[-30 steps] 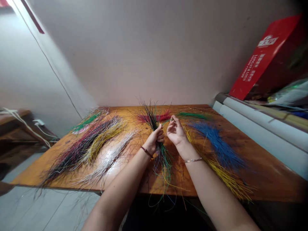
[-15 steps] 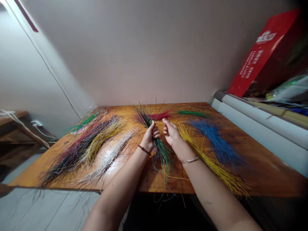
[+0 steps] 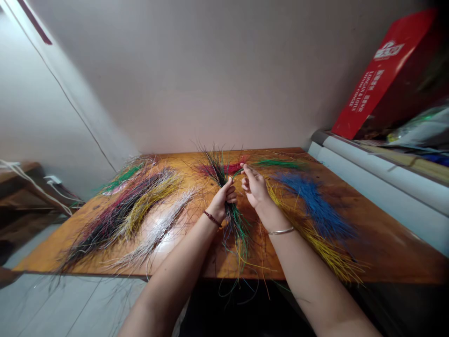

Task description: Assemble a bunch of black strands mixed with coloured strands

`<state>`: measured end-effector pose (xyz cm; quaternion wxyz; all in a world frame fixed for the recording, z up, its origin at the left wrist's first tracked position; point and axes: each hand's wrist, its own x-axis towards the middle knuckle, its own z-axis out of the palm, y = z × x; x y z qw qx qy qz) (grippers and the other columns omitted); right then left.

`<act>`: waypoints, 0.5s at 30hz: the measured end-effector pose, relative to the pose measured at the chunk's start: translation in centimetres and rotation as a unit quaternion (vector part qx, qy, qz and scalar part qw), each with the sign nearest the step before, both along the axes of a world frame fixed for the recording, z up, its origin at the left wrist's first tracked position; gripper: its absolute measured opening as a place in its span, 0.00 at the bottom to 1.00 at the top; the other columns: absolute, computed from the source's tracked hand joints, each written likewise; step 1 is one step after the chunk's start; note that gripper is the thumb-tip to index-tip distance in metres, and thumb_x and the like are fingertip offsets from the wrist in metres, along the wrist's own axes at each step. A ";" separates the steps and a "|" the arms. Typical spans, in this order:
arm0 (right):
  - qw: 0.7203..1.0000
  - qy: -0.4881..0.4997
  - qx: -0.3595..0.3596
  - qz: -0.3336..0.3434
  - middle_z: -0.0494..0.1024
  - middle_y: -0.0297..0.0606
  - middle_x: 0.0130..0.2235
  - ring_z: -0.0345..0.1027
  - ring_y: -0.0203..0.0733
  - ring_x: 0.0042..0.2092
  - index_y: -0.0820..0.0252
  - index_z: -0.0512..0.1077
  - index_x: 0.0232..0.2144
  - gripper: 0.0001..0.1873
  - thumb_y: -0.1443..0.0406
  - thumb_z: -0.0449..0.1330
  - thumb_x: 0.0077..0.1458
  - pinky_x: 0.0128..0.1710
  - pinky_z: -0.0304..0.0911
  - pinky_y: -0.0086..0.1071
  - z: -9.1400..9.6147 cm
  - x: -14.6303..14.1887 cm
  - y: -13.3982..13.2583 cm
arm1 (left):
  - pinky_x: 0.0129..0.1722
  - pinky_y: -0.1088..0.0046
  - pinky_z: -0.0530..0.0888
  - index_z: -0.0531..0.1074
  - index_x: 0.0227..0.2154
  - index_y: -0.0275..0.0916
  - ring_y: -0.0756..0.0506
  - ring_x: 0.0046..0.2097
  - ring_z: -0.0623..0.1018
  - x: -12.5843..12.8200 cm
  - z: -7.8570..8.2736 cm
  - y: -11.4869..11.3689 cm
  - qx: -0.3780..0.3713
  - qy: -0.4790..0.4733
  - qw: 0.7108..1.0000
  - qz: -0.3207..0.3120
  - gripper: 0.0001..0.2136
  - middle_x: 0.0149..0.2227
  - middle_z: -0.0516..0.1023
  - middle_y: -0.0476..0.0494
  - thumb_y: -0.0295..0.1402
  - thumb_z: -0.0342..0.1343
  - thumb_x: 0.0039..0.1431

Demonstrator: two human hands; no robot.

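My left hand (image 3: 224, 196) is closed around a bundle of thin wires (image 3: 240, 224), mostly black and green, above the middle of the wooden table. The bundle's dark ends fan out past my thumb, and its green, blue and yellow ends hang down toward me. Just right of it is my right hand (image 3: 254, 185), thumb and forefinger pinched together. A green wire appears to run from the bundle to these fingertips. Behind the bundle lies a pile of red wires (image 3: 236, 167). Yellow wires (image 3: 329, 250) lie partly under my right forearm.
Blue wires (image 3: 319, 206) and green wires (image 3: 278, 164) lie on the right of the table (image 3: 382, 234). White wires (image 3: 171, 215), gold wires (image 3: 150, 201) and dark wires (image 3: 115, 215) are spread on the left. A red box (image 3: 382, 70) stands at the right beside the wall.
My right hand has shifted slightly right and up, and a green wire now shows between its fingertips and the bundle. My left hand keeps its grip, having moved a little right.
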<state>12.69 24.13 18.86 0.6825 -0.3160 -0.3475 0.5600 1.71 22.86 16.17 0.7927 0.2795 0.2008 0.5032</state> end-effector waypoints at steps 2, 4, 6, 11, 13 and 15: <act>1.000 0.002 0.000 -0.006 0.68 0.27 0.27 0.51 0.22 0.18 0.57 0.73 0.32 0.20 0.53 0.67 0.37 0.12 0.39 0.23 0.0 0.1 0.1 | 0.13 0.83 0.46 0.57 0.22 0.37 0.58 0.16 0.46 0.0 0.1 -0.1 0.000 0.005 1.000 0.001 0.19 0.17 0.43 0.60 0.40 0.63 0.46; 1.000 0.003 -0.003 -0.007 0.67 0.26 0.25 0.51 0.22 0.17 0.58 0.71 0.29 0.19 0.53 0.67 0.37 0.12 0.40 0.23 -0.1 0.1 0.1 | 0.13 0.83 0.46 0.57 0.22 0.37 0.58 0.16 0.46 0.1 0.2 -0.2 -0.004 0.019 1.000 0.002 0.19 0.17 0.44 0.60 0.40 0.63 0.46; 1.000 0.006 -0.006 -0.007 0.64 0.25 0.22 0.50 0.23 0.17 0.59 0.67 0.25 0.19 0.53 0.67 0.37 0.12 0.40 0.22 -0.3 0.1 0.2 | 0.13 0.83 0.46 0.57 0.21 0.37 0.58 0.16 0.46 0.2 0.2 -0.3 -0.006 0.036 0.999 -0.002 0.19 0.17 0.45 0.59 0.40 0.63 0.46; 1.000 -0.008 -0.020 -0.006 0.57 0.22 0.17 0.47 0.24 0.15 0.58 0.61 0.22 0.21 0.52 0.67 0.38 0.11 0.40 0.22 -0.5 0.2 0.4 | 0.13 0.82 0.46 0.54 0.20 0.37 0.58 0.16 0.47 0.4 0.1 -0.3 0.018 0.070 0.997 -0.026 0.20 0.18 0.45 0.59 0.41 0.62 0.48; 1.000 -0.003 -0.024 -0.010 0.58 0.22 0.17 0.47 0.24 0.15 0.58 0.62 0.23 0.21 0.53 0.67 0.37 0.12 0.40 0.22 -0.5 0.2 0.4 | 0.13 0.82 0.46 0.53 0.19 0.38 0.58 0.16 0.47 0.5 0.0 -0.4 0.023 0.083 0.996 -0.035 0.21 0.18 0.45 0.59 0.42 0.61 0.48; 1.000 0.007 -0.022 -0.017 0.62 0.23 0.20 0.49 0.23 0.16 0.58 0.64 0.25 0.21 0.53 0.68 0.35 0.12 0.41 0.22 -0.3 0.3 0.4 | 0.13 0.82 0.46 0.52 0.18 0.38 0.58 0.16 0.48 0.6 0.0 -0.5 0.023 0.092 0.995 -0.042 0.22 0.17 0.45 0.59 0.42 0.61 0.48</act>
